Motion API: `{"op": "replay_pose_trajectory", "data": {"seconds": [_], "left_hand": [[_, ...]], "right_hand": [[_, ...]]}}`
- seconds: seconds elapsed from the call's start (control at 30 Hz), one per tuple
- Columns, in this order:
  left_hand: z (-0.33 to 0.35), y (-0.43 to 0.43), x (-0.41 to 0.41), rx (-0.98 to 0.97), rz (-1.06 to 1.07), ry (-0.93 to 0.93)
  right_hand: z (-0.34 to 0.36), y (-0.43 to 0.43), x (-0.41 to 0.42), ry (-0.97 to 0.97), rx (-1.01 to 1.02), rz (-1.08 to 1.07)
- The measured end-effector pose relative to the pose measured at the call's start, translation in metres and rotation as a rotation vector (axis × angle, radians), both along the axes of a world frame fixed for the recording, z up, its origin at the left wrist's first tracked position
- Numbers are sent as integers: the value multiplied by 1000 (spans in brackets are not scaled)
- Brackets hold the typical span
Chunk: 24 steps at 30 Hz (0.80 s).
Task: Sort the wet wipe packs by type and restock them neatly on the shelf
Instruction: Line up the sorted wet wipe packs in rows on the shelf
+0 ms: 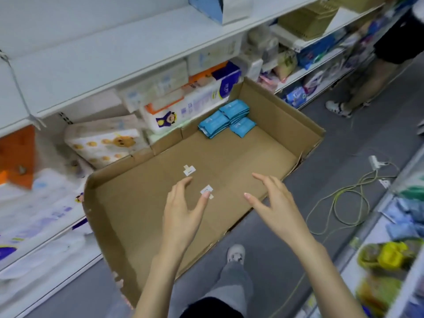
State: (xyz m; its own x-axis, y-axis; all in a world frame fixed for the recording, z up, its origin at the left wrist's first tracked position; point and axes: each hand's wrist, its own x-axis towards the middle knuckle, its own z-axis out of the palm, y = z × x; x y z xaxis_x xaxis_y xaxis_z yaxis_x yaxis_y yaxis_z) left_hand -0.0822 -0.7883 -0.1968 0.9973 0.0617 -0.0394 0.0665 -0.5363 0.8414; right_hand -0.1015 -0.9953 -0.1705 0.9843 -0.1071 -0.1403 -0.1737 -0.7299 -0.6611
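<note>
Head view: left hand (183, 212) and right hand (273, 200) both hover over the open cardboard box (286, 115), fingers spread apart and holding nothing. The left thumb tip overlaps a small white sticker (207, 191) on the box floor; can't tell if it touches. A second sticker (189, 170) lies just beyond the left fingertips. The blue wet wipe packs (226, 120) sit stacked in the box's far corner, well apart from both hands; print unreadable, exact count unclear. The near-left end of the box is partly hidden by the left forearm.

The white shelf (103, 65) on the left is motion-blurred. A bear-print pack (107, 141) leans tilted beside the box; other packs are too smeared to name. A green cable (335, 198) lies looped on the floor to the right. Another person's legs (367, 83) show top right, body cut off by the frame. The right-side shelf goods are blurred.
</note>
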Motion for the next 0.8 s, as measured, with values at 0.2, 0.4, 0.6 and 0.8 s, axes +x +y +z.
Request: {"op": "replay_pose_trajectory", "data": {"seconds": [0.2, 0.4, 0.6, 0.8], "left_hand": [[-11, -78, 69, -73, 102, 84], [-2, -113, 133, -26, 113, 83], [-38, -136, 186, -72, 329, 226], [-108, -172, 241, -58, 502, 382]], "right_hand": [[2, -93, 78, 82, -54, 73], [-8, -145, 146, 106, 34, 29], [-59, -174, 244, 167, 127, 94], [-168, -184, 349, 405, 338, -63]]}}
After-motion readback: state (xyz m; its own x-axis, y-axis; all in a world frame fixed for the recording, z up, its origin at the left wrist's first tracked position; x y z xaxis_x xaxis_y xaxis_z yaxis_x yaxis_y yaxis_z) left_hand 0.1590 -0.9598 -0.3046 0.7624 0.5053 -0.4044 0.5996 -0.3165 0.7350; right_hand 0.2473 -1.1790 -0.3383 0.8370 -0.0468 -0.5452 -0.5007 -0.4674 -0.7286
